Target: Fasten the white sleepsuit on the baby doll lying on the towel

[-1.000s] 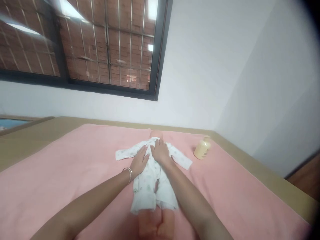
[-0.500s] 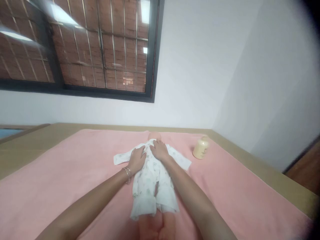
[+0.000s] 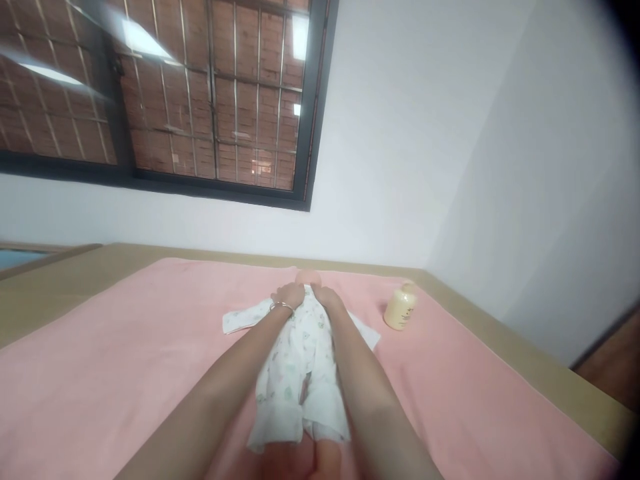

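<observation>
A doll (image 3: 308,277) lies on its back on a pink cloth (image 3: 125,353), its head away from me and its bare legs nearest me. White patterned clothing (image 3: 285,373) covers its body, with the sleeves spread to both sides. My left hand (image 3: 290,295), with bracelets at the wrist, is closed on the clothing at the doll's left-side shoulder in the picture. At the other shoulder, my right hand (image 3: 326,297) has its fingers curled on the clothing. Both hands are close to the doll's head.
A pale yellow bottle (image 3: 400,307) stands on the cloth at the right. Beyond the table's wooden edge (image 3: 370,267) rise a white wall (image 3: 390,133) and a barred window (image 3: 215,100).
My left hand has moved up and right to the shoulder, and both hands have gone from lying spread to curled fingers. The camera view has shifted slightly.
</observation>
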### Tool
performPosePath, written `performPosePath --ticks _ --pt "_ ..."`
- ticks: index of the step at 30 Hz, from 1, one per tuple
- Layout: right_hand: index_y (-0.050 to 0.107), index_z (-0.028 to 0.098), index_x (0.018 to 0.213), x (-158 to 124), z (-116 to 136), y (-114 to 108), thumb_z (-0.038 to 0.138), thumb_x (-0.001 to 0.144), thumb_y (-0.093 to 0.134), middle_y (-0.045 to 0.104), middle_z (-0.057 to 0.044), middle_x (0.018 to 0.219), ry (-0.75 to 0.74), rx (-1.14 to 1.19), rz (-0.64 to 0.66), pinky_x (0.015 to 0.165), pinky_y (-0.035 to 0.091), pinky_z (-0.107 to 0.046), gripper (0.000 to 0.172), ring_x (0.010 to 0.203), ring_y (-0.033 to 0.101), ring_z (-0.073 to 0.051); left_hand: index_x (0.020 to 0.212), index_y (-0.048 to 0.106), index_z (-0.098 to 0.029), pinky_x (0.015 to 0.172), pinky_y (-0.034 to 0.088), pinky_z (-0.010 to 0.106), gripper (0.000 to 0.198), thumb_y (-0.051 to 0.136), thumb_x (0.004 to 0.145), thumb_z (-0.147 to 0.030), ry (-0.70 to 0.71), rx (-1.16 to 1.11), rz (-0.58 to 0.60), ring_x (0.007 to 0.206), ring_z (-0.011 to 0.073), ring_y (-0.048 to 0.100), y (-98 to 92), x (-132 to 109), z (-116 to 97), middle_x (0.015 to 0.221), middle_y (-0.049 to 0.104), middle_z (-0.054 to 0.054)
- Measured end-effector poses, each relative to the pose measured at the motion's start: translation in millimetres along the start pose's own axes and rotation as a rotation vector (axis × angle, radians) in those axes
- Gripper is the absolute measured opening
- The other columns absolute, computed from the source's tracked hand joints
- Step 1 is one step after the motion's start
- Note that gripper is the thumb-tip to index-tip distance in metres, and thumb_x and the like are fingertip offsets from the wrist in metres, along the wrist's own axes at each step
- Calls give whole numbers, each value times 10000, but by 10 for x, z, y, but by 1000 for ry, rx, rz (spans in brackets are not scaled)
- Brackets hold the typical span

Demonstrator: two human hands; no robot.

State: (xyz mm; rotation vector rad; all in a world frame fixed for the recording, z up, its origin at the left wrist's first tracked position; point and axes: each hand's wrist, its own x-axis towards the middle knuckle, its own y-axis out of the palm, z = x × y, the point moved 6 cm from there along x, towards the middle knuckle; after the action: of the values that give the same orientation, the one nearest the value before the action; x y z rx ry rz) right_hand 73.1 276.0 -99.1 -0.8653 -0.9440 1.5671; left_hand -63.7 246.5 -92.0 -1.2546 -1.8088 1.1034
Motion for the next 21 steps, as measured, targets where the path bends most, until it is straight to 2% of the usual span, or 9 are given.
performPosePath --ticks 4,7,10,12,13,15,18,21 --pt "591 129 1148 -114 -2 12 447 933 152 590 -172 1147 60 -29 -146 884 394 -401 583 1097 528 -277 1016 647 -158 815 408 367 442 312 870 -406 33 22 -76 1013 273 584 18 -22 22 1082 639 154" --pt "638 103 1041 -225 53 -1 375 927 202 628 -186 1042 44 -61 -303 840 406 -349 526 1006 575 -258 967 658 -149 795 417 334 436 273 887 -337 93 47 -135 978 248 594 1 -43 -9 1025 653 139" --pt "670 110 934 -335 116 -39 325 908 259 654 -175 930 -26 -104 -472 807 406 -318 465 921 600 -243 886 672 -130 782 422 326 415 276 880 -253 175 115 -257 927 241 600 -51 -89 -78 928 660 138" --pt "673 116 925 -372 128 -53 321 905 267 657 -167 922 -63 -105 -514 803 403 -302 455 919 597 -236 862 671 -118 782 421 327 392 291 867 -212 233 158 -359 915 242 595 -91 -136 -133 900 652 141" --pt "672 118 933 -368 120 -55 327 907 259 656 -166 935 -70 -96 -499 799 406 -295 463 923 595 -232 862 668 -114 785 420 328 383 296 862 -205 253 166 -390 916 242 591 -101 -155 -154 901 648 142" --pt "659 113 988 -317 83 -43 348 920 213 645 -168 997 -60 -72 -383 799 413 -291 509 956 587 -232 860 665 -114 782 421 324 379 301 862 -218 269 158 -395 912 240 588 -99 -173 -176 903 645 141" --pt "616 102 1102 -219 32 -40 416 931 158 614 -175 1099 -31 -63 -166 822 422 -317 580 1026 567 -249 887 666 -123 764 430 323 415 301 873 -319 238 120 -285 925 248 588 -57 -145 -154 938 652 140" --pt "591 113 1150 -189 66 -82 472 927 143 592 -171 1152 -40 -85 -73 850 417 -364 616 1061 554 -269 988 653 -145 801 422 345 522 259 877 -468 207 90 -135 983 270 583 -19 -90 -100 1028 651 140"
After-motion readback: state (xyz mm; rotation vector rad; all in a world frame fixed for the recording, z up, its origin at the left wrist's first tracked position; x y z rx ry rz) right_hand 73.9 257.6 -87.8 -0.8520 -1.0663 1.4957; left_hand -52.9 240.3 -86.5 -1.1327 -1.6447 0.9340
